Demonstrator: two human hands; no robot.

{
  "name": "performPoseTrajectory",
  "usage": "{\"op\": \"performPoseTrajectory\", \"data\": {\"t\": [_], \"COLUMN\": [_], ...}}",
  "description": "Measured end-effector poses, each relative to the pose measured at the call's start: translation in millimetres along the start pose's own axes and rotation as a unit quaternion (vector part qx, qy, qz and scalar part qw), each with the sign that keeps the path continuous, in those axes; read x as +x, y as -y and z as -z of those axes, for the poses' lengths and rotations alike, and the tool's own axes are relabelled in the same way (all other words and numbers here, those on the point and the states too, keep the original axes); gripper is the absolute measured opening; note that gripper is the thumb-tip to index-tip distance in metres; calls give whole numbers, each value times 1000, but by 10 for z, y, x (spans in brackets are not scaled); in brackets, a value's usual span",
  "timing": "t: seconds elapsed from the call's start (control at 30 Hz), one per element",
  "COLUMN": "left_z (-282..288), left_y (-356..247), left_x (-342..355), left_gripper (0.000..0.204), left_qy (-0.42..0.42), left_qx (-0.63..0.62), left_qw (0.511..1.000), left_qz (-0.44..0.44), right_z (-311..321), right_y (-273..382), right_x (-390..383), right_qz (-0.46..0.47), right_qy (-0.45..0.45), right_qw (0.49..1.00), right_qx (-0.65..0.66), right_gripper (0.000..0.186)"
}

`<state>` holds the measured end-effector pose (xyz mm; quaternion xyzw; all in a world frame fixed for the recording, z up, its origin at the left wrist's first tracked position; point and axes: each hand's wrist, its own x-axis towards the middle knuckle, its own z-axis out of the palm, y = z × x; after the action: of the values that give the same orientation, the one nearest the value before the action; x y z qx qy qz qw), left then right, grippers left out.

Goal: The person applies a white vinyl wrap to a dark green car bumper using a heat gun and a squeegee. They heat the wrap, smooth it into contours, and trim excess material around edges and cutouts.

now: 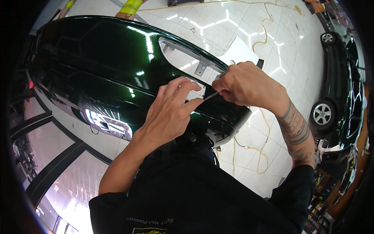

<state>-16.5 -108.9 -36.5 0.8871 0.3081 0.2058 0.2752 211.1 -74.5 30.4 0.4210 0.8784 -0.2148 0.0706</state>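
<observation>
A glossy dark green car bumper (105, 52) stretches across in front of me, with a long headlight-like opening and a smaller cutout near its right end. My left hand (171, 105) rests over the smaller cutout, fingers bent and apart, with the thumb by the cutout's edge. My right hand (243, 84) is closed in a fist above the bumper's right end. From its grip a thin silver tool (211, 96) slants down toward my left thumb; whether it is a blade or a pick I cannot tell, and its handle is mostly hidden.
Behind the bumper, a white panel (237, 52) lies on the tiled floor. Yellow cords (265, 29) trail across the tiles. A dark car (341, 85) stands at the right. Another person's arm with a yellow band (130, 7) shows at the far side.
</observation>
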Motion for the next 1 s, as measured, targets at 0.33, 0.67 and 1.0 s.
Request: {"op": "performPoseTrajectory", "data": {"t": [0.33, 0.67, 1.0], "left_z": [17, 17, -137], "left_y": [-4, -46, 16], "left_x": [-8, 7, -25], "left_gripper": [43, 28, 28], "left_qy": [10, -5, -211], "left_qx": [-2, 11, -138], "left_qw": [1000, 1000, 966], "left_qz": [10, 5, 65], "right_z": [72, 74, 117], "right_y": [13, -9, -2], "right_x": [155, 355, 553], "right_qz": [13, 102, 178], "right_qy": [2, 8, -36], "right_qw": [999, 986, 965], "right_qx": [-46, -135, -188], "right_gripper": [5, 13, 13]}}
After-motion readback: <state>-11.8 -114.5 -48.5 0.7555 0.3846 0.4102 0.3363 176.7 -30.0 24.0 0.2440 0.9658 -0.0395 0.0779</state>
